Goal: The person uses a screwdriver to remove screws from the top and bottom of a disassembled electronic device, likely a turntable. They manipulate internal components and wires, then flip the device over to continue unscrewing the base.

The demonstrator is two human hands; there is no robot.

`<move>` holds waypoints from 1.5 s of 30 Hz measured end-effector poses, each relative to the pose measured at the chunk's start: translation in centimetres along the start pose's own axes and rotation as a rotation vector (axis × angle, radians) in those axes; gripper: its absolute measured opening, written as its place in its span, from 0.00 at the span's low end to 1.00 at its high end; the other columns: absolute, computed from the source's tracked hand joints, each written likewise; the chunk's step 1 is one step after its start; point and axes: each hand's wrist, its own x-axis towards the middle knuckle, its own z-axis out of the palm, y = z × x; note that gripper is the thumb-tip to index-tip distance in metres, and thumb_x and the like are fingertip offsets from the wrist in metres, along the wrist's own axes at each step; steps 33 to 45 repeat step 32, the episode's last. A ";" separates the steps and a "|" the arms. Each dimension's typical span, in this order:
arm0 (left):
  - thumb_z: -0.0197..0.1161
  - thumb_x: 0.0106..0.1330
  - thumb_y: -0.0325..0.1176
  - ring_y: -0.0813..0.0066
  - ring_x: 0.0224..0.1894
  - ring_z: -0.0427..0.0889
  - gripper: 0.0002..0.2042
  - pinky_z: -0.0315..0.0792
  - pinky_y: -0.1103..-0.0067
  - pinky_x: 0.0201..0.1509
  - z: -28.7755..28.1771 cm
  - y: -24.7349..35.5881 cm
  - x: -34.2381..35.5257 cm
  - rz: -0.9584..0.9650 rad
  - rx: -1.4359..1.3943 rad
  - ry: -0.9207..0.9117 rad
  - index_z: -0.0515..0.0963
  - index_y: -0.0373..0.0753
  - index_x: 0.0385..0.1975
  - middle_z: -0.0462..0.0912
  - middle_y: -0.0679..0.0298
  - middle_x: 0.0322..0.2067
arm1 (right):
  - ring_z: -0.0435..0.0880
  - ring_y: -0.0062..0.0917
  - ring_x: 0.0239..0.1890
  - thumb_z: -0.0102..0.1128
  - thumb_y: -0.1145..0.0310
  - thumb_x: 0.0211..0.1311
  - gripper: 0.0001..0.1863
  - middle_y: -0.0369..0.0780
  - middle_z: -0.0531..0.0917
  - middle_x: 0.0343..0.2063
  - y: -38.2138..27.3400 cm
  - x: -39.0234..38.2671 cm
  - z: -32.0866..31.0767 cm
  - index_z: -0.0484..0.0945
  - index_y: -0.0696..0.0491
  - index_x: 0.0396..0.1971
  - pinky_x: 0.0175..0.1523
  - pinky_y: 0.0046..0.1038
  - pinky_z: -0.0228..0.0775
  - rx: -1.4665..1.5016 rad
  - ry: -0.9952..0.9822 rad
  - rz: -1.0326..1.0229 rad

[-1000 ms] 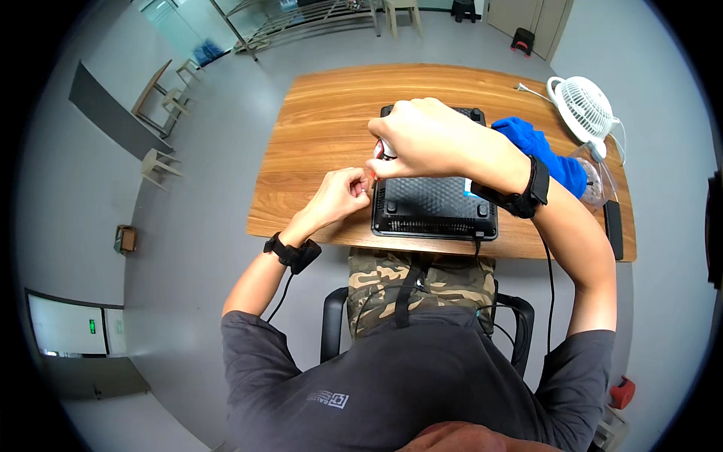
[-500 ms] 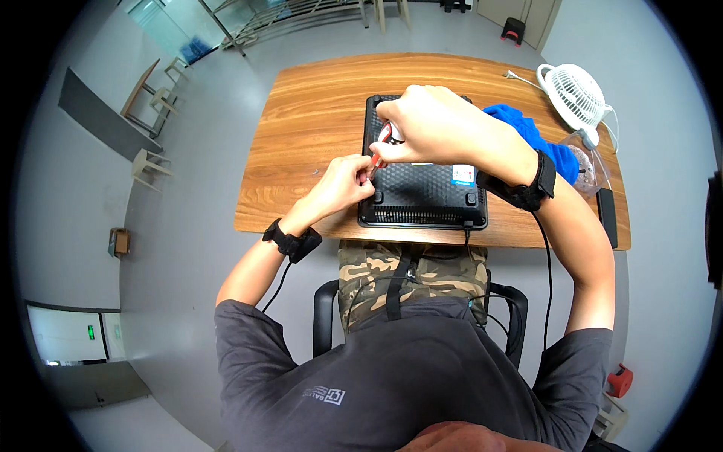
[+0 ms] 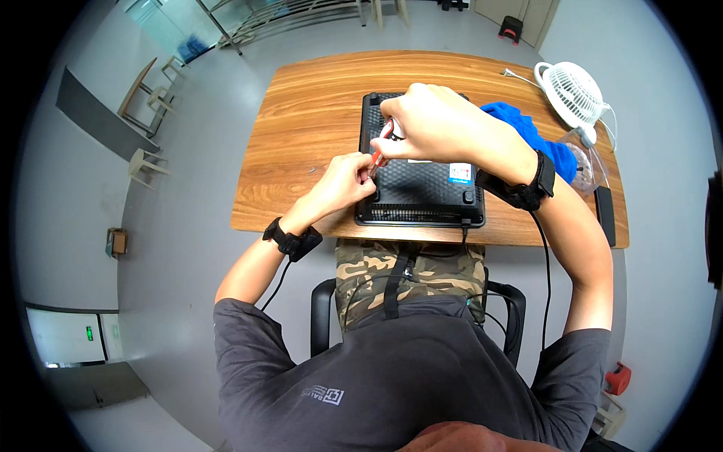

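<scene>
A flat black device (image 3: 422, 184) with a textured top face, corner feet, vent slots and a blue-and-white label lies on the wooden table. Above its left part, my right hand (image 3: 433, 124) is wrapped round the red-and-white handle of a screwdriver (image 3: 382, 154), whose shaft slants down toward the device's left edge. My left hand (image 3: 348, 179) is pinched at the lower end of the shaft, touching the device's edge. Whether its fingertips grip the shaft or a small part there is hidden. A cable plug (image 3: 466, 223) sits in the device's near edge.
A tiny shiny piece (image 3: 312, 170) lies on the table (image 3: 301, 113) left of the device. To the right are a blue cloth (image 3: 520, 124), a clear plastic container (image 3: 586, 169), a white fan (image 3: 572, 94) and a black bar-shaped object (image 3: 604, 217). Cords trail from both wristbands.
Both hands keep nearly the same pose at the device's left edge, with the screwdriver slightly shifted in the right hand. The whole view has moved a little.
</scene>
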 end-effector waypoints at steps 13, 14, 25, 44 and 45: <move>0.64 0.52 0.24 0.61 0.25 0.79 0.05 0.74 0.69 0.32 1.6 2.0 1.7 0.016 -0.036 -0.004 0.75 0.31 0.26 0.77 0.54 0.23 | 0.88 0.48 0.33 0.66 0.49 0.61 0.25 0.54 0.86 0.25 0.8 -2.4 -1.6 0.85 0.62 0.34 0.42 0.42 0.82 -0.045 0.043 0.084; 0.63 0.52 0.23 0.61 0.25 0.80 0.05 0.74 0.69 0.32 1.8 2.7 1.9 0.012 -0.044 -0.037 0.75 0.31 0.25 0.77 0.54 0.22 | 0.88 0.48 0.34 0.66 0.49 0.61 0.25 0.54 0.86 0.26 1.0 -3.0 -1.8 0.84 0.62 0.35 0.42 0.42 0.82 -0.053 0.060 0.092; 0.65 0.54 0.25 0.63 0.28 0.82 0.06 0.76 0.70 0.35 9.1 9.6 6.7 0.355 -0.157 -0.396 0.77 0.30 0.27 0.80 0.55 0.23 | 0.87 0.46 0.28 0.67 0.48 0.62 0.25 0.50 0.83 0.19 2.3 -9.7 -5.6 0.83 0.60 0.30 0.39 0.40 0.81 -0.177 -0.109 0.179; 0.66 0.56 0.30 0.53 0.33 0.87 0.07 0.78 0.65 0.40 13.0 10.1 9.0 0.394 -0.130 -0.517 0.81 0.32 0.30 0.84 0.51 0.26 | 0.85 0.41 0.23 0.72 0.49 0.59 0.23 0.46 0.83 0.18 4.9 -13.9 -4.0 0.81 0.58 0.31 0.33 0.36 0.77 -0.162 0.049 0.185; 0.66 0.56 0.30 0.53 0.33 0.87 0.07 0.78 0.65 0.40 13.0 10.1 9.0 0.394 -0.130 -0.517 0.81 0.32 0.30 0.84 0.51 0.26 | 0.85 0.41 0.23 0.72 0.49 0.59 0.23 0.46 0.83 0.18 4.9 -13.9 -4.0 0.81 0.58 0.31 0.33 0.36 0.77 -0.162 0.049 0.185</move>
